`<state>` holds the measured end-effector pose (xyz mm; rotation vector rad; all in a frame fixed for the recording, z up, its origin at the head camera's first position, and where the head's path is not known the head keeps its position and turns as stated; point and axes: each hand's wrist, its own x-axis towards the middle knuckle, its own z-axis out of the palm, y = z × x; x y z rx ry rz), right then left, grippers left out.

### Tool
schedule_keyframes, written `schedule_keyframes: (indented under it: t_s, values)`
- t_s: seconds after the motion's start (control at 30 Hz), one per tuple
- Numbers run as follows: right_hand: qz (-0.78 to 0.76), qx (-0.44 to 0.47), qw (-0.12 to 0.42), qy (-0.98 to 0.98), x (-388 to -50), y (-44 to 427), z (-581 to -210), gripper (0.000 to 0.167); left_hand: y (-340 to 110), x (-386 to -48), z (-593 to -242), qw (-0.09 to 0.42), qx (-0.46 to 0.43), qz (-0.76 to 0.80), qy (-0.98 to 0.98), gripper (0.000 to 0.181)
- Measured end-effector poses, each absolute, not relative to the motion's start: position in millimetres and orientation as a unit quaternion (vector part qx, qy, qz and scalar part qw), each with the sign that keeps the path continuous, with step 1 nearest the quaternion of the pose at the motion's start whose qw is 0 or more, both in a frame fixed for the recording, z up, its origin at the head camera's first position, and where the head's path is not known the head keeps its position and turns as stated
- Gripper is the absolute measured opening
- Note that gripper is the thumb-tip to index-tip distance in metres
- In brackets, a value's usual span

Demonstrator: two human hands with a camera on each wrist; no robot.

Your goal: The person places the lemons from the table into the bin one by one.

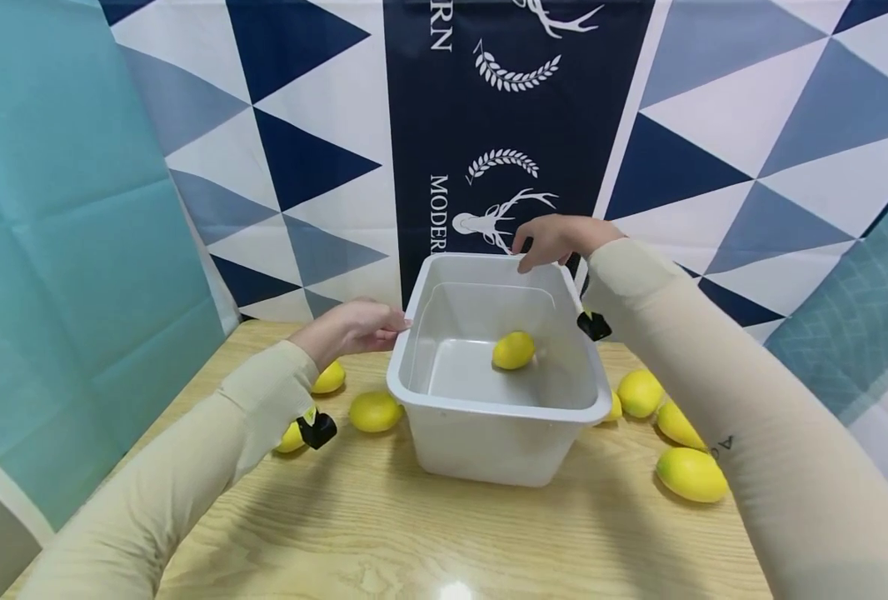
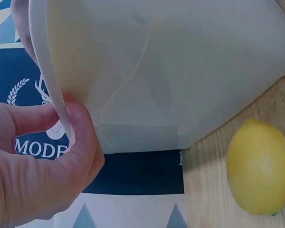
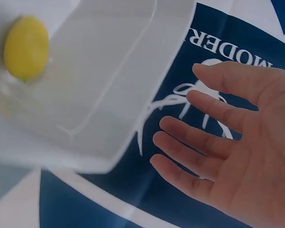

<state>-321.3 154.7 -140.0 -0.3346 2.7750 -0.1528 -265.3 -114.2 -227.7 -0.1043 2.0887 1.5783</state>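
A white plastic bin (image 1: pixel 489 446) stands on the wooden table, tilted slightly, with one yellow lemon (image 1: pixel 514 350) on its floor. My left hand (image 1: pixel 357 327) pinches the bin's left rim; in the left wrist view the thumb and curled fingers of that hand (image 2: pixel 52 156) hold the rim between them. Over the far right corner of the bin is my right hand (image 1: pixel 556 239). The right wrist view shows this hand (image 3: pixel 237 137) with fingers spread and relaxed, apart from the bin wall (image 3: pixel 133 95), holding nothing.
Left of the bin lie several lemons, one close beside it (image 1: pixel 376 412). More lemons are on the right, the nearest to me at the table's right side (image 1: pixel 691 475). Behind the table (image 1: pixel 384 542) hangs a patterned cloth (image 1: pixel 324 125).
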Motion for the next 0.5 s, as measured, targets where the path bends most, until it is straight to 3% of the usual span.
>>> schedule_keyframes:
  t_s: [0.5]
  values:
    - [0.008, -0.132, 0.128, 0.983, -309, 203, -143, 0.052, -114, -266, -228, 0.251, -0.046, 0.585, 0.77, 0.039]
